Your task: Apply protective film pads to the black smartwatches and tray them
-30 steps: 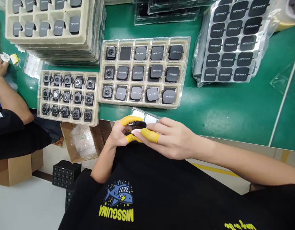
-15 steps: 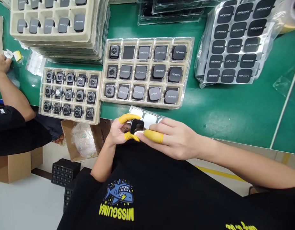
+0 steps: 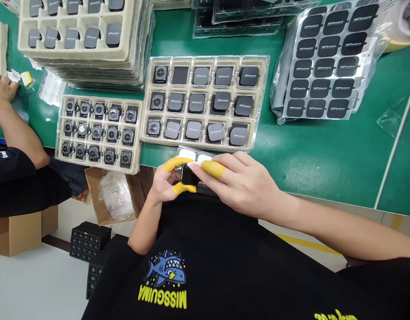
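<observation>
A smartwatch body (image 3: pixel 189 175) with a dark, glossy screen is gripped along its edges by my left hand (image 3: pixel 166 181), between a finger and thumb in yellow finger cots. My right hand (image 3: pixel 243 181), also with a yellow cot, is over the watch. Its thumb and finger are pinched together at the top of the screen; whatever lies between them is hidden. Just behind both hands lies a sheet of white rounded-square stickers (image 3: pixel 186 154), partly covered by my right hand. Beyond it, a tray (image 3: pixel 198 144) holds several square pieces with "HiFuture" film and several bare watch bodies.
At left, another tray (image 3: pixel 140 133) holds watch bodies, with a tall tray stack (image 3: pixel 134 58) behind. Bagged sheets of black labels (image 3: pixel 320 89) lie at right. A co-worker's arm (image 3: pixel 16 120) rests at far left. An open carton (image 3: pixel 138 195) stands below the table edge.
My right thumb and finger have moved up across the watch, from the screen's lower edge to its top. The right hand now covers more of the sticker sheet. My left hand keeps its grip.
</observation>
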Demonstrator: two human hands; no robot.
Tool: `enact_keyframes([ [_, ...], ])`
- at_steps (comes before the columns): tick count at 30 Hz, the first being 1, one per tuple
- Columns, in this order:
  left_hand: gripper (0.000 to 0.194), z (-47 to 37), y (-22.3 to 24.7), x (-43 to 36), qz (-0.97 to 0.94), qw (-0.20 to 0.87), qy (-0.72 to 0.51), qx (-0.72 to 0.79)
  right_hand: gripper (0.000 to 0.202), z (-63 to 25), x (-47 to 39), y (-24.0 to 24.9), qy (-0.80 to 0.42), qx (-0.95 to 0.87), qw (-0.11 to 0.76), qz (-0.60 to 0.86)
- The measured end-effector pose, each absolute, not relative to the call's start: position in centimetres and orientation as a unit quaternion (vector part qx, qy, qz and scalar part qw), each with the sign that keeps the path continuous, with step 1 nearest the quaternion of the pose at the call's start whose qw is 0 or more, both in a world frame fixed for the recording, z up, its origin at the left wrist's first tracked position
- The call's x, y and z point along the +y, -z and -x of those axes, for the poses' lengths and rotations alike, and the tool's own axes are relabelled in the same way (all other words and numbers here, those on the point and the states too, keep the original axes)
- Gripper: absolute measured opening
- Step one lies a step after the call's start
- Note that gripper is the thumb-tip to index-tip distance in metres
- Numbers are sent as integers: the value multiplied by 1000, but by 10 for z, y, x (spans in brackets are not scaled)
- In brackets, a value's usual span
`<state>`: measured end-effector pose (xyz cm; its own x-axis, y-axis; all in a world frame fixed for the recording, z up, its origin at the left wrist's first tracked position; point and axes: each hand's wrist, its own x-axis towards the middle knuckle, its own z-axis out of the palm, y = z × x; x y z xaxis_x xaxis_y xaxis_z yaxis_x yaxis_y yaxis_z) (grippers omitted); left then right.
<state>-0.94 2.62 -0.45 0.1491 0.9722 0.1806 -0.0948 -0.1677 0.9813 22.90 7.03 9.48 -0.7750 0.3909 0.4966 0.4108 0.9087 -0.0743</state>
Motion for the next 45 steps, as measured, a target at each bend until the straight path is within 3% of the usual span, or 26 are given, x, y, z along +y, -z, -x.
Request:
enact_keyframes([
  [5,76,13,5,27,-543,520,-528,396,31,-233,64,-92,-44,-945,274,174],
  [10,65,13,3,28,-572,521,-520,360,25,-230,65,-89,-50,-953,263,141],
  [17,75,9,8,24,-560,511,-525,387,29,-218,71,-86,38,-932,280,227],
  [21,79,12,11,20,-525,517,-537,411,35,-226,63,-89,1,-933,262,247],
  [29,78,11,7,18,-483,542,-556,405,48,-245,62,-99,-55,-894,320,309],
  [34,73,8,3,20,-511,527,-556,391,54,-236,67,-96,-88,-909,298,279],
  [40,71,7,2,21,-520,503,-578,378,47,-230,65,-81,-94,-915,294,259],
  [45,74,10,7,18,-515,508,-571,388,39,-239,69,-91,-159,-941,255,154],
])
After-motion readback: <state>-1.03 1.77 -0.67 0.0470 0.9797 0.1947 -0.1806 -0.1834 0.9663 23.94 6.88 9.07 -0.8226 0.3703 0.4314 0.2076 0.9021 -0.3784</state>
